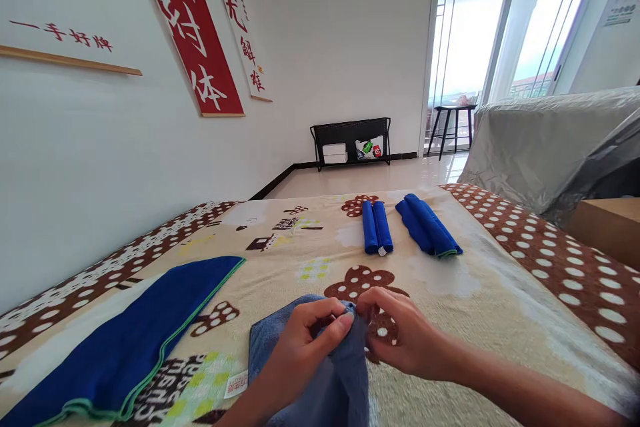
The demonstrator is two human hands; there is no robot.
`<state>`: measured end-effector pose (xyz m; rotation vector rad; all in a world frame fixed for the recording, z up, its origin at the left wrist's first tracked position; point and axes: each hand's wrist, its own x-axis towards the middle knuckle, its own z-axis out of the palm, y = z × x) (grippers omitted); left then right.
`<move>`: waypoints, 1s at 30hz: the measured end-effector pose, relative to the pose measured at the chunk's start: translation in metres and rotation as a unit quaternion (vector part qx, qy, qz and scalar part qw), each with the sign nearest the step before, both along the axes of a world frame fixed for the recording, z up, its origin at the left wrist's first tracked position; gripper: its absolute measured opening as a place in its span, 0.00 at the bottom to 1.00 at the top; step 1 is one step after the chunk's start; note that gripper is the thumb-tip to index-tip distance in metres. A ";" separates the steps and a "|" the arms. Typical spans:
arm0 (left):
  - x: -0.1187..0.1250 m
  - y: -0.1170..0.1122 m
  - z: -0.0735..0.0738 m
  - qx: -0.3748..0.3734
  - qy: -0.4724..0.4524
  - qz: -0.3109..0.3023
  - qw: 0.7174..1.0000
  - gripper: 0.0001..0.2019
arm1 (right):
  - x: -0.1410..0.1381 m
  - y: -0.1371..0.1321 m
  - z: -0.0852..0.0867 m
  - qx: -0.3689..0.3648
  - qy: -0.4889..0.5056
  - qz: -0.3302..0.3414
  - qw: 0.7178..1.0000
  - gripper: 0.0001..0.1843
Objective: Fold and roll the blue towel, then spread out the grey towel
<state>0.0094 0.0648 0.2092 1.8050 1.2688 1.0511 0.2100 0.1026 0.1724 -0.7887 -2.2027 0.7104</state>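
Cream patterned blanket (425, 290), white wall (340, 47)

Got dusty greyish blue on the towel (270, 333), deep blue trimmed green on the cloth (130, 327), and brighter royal blue on the rolls (383, 227). Seeing cream on the blanket (285, 270), plus white-dotted brown shapes (360, 278), yellow-green checks (315, 269) and a brown polka-dot border (555, 260). Also spotting red with white lettering on the scroll (205, 63).

A red banner (191, 33) (white-lettered) hangs on wall (115, 147).
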 end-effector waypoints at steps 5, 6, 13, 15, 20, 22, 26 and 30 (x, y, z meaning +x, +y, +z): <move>0.005 -0.003 0.015 -0.024 -0.030 -0.055 0.998 0.19 | 0.011 -0.011 0.018 -0.058 -0.004 0.023 0.998 0.16; 0.006 -0.004 0.016 -0.024 -0.032 -0.058 0.998 0.19 | 0.011 -0.013 0.021 -0.067 -0.007 0.022 0.997 0.18; 0.004 -0.001 0.011 -0.010 -0.043 -0.052 0.998 0.15 | 0.009 -0.008 0.019 -0.037 0.007 0.041 0.998 0.08; -0.001 0.001 0.010 0.016 -0.082 -0.037 0.996 0.14 | 0.013 -0.007 0.020 -0.089 0.031 0.088 0.992 0.09; -0.011 0.001 0.011 -0.057 -0.160 -0.151 0.974 0.15 | 0.026 -0.009 0.037 -0.220 0.067 0.126 0.965 0.14; -0.015 0.001 0.011 -0.083 -0.118 -0.191 0.971 0.18 | 0.032 -0.009 0.050 -0.236 0.041 0.100 0.966 0.14; -0.026 0.000 0.017 -0.093 -0.003 -0.200 0.975 0.20 | 0.058 -0.002 0.080 -0.157 -0.083 0.040 0.983 0.18; -0.051 0.005 0.029 -0.125 0.092 -0.164 0.974 0.15 | 0.100 0.016 0.095 -0.105 -0.241 -0.016 0.965 0.26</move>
